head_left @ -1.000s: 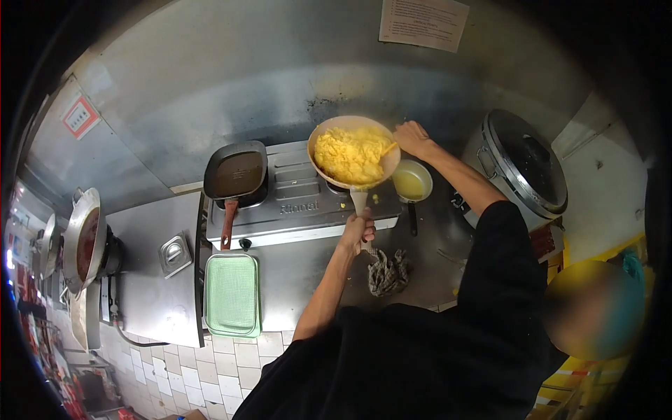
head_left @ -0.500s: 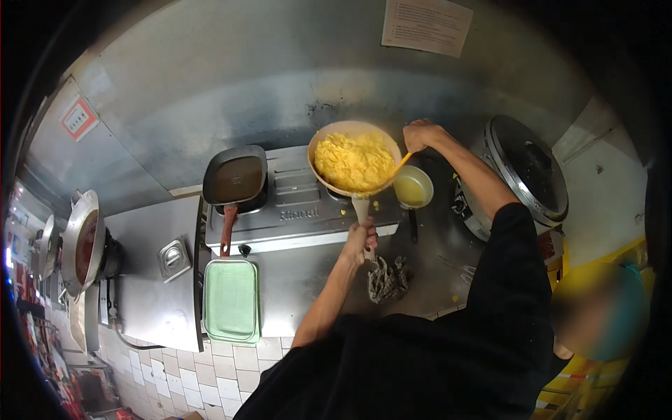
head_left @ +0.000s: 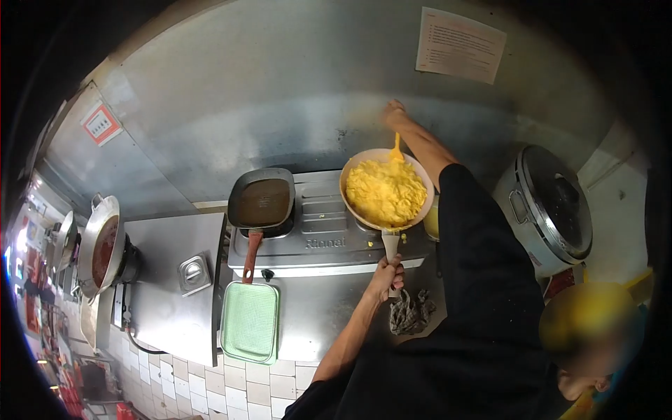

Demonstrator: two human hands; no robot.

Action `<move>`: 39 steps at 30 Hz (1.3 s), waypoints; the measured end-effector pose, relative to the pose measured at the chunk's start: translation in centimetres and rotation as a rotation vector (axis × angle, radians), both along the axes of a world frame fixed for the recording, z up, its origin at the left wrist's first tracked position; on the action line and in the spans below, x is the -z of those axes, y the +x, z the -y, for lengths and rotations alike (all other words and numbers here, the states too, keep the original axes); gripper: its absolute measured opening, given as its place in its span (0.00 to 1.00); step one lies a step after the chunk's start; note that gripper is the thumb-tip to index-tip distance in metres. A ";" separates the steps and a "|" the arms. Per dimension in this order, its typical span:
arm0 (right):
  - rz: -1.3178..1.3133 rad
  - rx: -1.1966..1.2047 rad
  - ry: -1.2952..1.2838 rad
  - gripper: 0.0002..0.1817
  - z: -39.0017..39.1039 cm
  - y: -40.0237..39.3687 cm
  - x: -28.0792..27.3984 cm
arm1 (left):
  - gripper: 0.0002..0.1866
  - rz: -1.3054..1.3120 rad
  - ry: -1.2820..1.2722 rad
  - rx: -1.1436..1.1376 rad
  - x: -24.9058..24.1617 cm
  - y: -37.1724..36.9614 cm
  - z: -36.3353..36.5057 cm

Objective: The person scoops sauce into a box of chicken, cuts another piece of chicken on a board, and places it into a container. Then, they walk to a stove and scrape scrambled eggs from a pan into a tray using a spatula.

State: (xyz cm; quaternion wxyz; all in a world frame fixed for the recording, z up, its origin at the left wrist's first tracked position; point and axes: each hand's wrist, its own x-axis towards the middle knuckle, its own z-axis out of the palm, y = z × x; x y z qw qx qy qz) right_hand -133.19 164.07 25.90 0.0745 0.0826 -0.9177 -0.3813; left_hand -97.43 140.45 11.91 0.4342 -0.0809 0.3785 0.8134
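Observation:
My left hand (head_left: 386,276) is closed around the pale handle of a round frying pan (head_left: 372,155) on the stove. Scrambled eggs (head_left: 385,190), yellow and in soft curds, heap inside it. An orange spatula (head_left: 397,148) is in my right hand (head_left: 395,114), above the pan's far rim, its blade down at the eggs' far edge. A crumpled checked cloth (head_left: 410,313) lies just right of my left hand. Behind my right sleeve, a small saucepan of yellow liquid (head_left: 432,220) is mostly hidden.
A square pan (head_left: 281,176) of brown liquid sits on the stove's (head_left: 326,257) left burner. Before it is a green tray (head_left: 250,323). To the right stands a large lidded pot (head_left: 553,210), and another person (head_left: 591,336) is close by. A wok (head_left: 112,203) stands far left.
My right hand has swung from the pan's right side to beyond its far rim, taking the spatula along. The head view has shifted; my left hand keeps its grip on the handle.

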 end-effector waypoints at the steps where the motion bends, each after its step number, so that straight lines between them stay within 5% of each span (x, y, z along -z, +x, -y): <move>1: 0.036 0.017 0.064 0.06 2.3 -1.4 0.1 | 0.08 -0.004 0.012 0.013 -0.1 0.0 0.1; 6: 0.064 -0.310 0.167 0.04 10.8 -1.8 0.6 | 0.09 -0.015 0.017 0.038 -0.3 -0.1 0.2; 9: 0.144 -0.551 0.195 0.04 15.5 5.9 -2.4 | 0.09 -0.026 0.048 0.052 0.5 -0.4 0.1; 13: -0.017 -0.769 0.075 0.07 14.3 15.6 0.5 | 0.08 -0.024 0.035 0.075 0.4 -0.9 0.2; 18: 0.046 -0.560 -0.165 0.06 7.2 26.4 3.2 | 0.07 0.018 0.083 0.015 -0.2 -1.4 -0.4; 22: -0.042 -0.510 -0.370 0.11 3.7 32.6 2.0 | 0.14 -0.100 -0.011 0.033 1.4 -1.9 -1.1; 24: -0.144 -0.412 -0.478 0.14 3.2 34.5 -0.2 | 0.18 -0.117 -0.160 0.001 -1.6 -1.1 -0.5; 32: -0.461 -0.245 -0.722 0.13 1.4 38.2 -1.0 | 0.10 -0.101 0.024 0.039 0.4 -0.2 2.5; 36: -0.422 -0.203 -0.866 0.12 3.4 39.7 -3.2 | 0.08 -0.114 0.012 0.080 0.2 3.5 5.7; 39: -0.336 -0.134 -1.035 0.11 5.8 41.5 -5.7 | 0.11 -0.109 -0.148 0.079 -5.4 7.9 10.3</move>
